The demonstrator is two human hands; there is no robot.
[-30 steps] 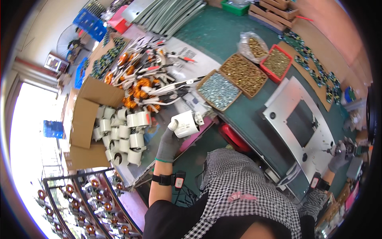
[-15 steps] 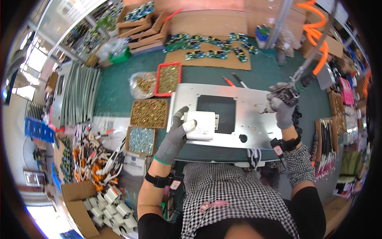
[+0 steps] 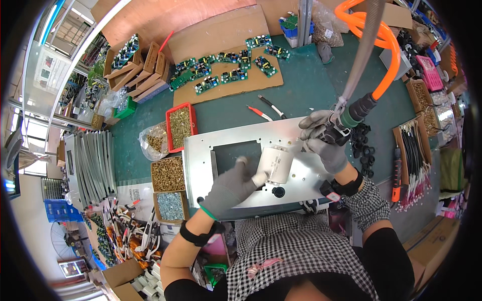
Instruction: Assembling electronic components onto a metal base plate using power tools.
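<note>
A white block-like part with rounded sides and small metal tabs, resembling a capacitor [image 3: 276, 164], rests on the silver metal plate [image 3: 203, 150], just right of its rectangular cutout. My gloved left hand [image 3: 232, 184] lies over the cutout, its fingers apart, with the thumb at the part's left side. My right hand [image 3: 325, 143], also gloved, is closed around a black-and-green air screwdriver [image 3: 346, 123] above the plate's right end; the tool's tip is hidden by the fingers. Just right of the plate lie black rubber rings [image 3: 362, 145].
An orange air hose [image 3: 389, 60] hangs at the right. Screw boxes [image 3: 168, 174] and a red tray [image 3: 192, 120] border the plate's left side. Beyond are two pens [image 3: 261, 113] and green circuit boards [image 3: 233, 74] on cardboard. Stacked metal panels [image 3: 90, 163] stand far left.
The white part has gone from my left hand's grip down onto the plate, right of the cutout. My right hand has moved left with the screwdriver. The whole view has shifted and turned.
</note>
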